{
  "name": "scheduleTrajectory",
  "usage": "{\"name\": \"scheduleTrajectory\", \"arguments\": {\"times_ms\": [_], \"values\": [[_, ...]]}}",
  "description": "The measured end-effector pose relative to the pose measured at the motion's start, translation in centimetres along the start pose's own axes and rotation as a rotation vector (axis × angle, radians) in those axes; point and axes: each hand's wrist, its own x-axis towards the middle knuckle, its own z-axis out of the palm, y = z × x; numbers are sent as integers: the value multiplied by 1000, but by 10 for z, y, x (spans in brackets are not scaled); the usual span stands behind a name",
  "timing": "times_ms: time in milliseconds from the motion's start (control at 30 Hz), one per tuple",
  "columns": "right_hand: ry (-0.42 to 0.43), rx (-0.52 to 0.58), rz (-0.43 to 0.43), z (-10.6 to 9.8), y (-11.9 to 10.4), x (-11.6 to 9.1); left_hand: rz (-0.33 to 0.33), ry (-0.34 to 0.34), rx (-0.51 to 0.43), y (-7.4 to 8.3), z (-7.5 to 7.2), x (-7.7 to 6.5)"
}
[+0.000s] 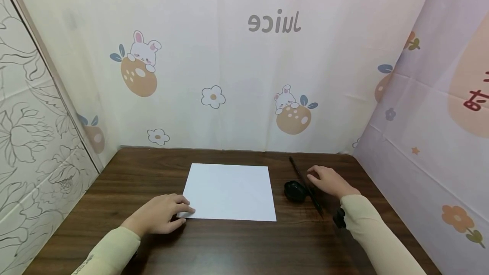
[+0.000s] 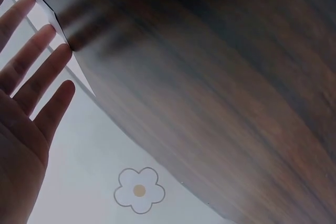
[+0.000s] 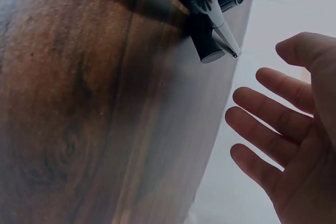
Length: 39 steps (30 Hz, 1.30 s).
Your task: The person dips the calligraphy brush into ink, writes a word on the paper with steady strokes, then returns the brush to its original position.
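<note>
A white sheet of paper (image 1: 230, 192) is laid flat on the brown table (image 1: 214, 251). Its near left corner is touched by the left hand (image 1: 158, 213), whose fingers are kept straight and spread. To the right of the sheet, a black round object (image 1: 295, 191) and a thin dark stick (image 1: 294, 166) are placed side by side. Just beside the stick, the right hand (image 1: 329, 180) is held with fingers relaxed and apart. Behind, a curtain (image 1: 183, 54) printed with rabbits is hung.

Behind the left fingers (image 2: 50, 74) runs a long, pale-cream fabric sleeve (image 1: 108, 250) bearing small dark lettering (image 1: 83, 264), and behind the right fingers (image 3: 257, 132) a matching plain-looking cream fabric sleeve (image 1: 376, 232) with a compact black device (image 1: 339, 218) beneath its end.
</note>
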Motion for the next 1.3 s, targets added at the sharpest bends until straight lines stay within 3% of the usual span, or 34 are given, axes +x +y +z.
{"name": "scheduleTrajectory", "arguments": {"times_ms": [1300], "values": [[-231,293,158,1,3,32,-15,-52,-53,7,3,7]]}}
